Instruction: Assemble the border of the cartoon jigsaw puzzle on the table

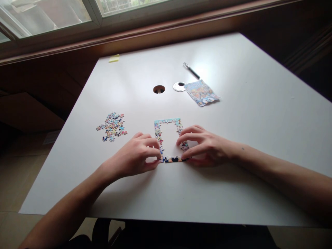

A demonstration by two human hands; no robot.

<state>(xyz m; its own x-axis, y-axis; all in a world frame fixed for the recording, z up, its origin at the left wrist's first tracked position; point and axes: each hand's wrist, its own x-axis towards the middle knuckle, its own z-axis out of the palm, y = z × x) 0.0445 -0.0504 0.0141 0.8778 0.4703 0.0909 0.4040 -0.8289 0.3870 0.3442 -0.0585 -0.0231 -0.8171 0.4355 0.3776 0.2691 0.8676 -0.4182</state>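
A rectangular jigsaw border [167, 121] lies flat on the white table, its inside showing bare tabletop. My left hand [140, 152] is at its lower left corner, thumb and index finger closed together on a corner piece [162, 159]. A narrow gap shows between that corner and the bottom row. On the other side, my right hand [204, 145] curls over the right edge, fingertips touching the border and thumb near the lower right corner. Its fingers hide part of that side. Away to the left sits a pile of loose jigsaw pieces [114, 124].
A colourful printed packet [202, 92] lies beyond the border, with a black pen [191, 70] behind it. Close by are a round cable hole [159, 89] and a round disc [178, 86]. A yellow sticky note [114, 58] marks the far left edge of the table [246, 103].
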